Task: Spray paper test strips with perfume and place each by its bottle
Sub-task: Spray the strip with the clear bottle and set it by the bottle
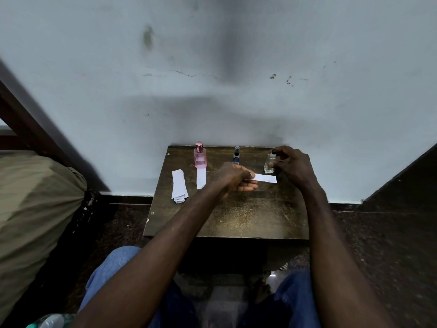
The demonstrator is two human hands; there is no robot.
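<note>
Three perfume bottles stand along the back of a small dark table (236, 218): a pink bottle (200, 157), a small dark blue bottle (236, 155) and a clear glass bottle (270, 163) with a black sprayer. My right hand (292, 165) grips the clear bottle, with a finger near its sprayer top. My left hand (234, 177) pinches a white paper strip (266, 178) and holds it level just in front of that bottle. Another strip (201, 177) lies in front of the pink bottle. A stack of spare strips (179, 185) lies at the table's left.
The table stands against a pale, stained wall (212, 79). An olive cloth bundle (35, 204) fills the left side. A plastic water bottle (50, 321) shows at the bottom left. My knees in blue jeans sit below the table's front edge.
</note>
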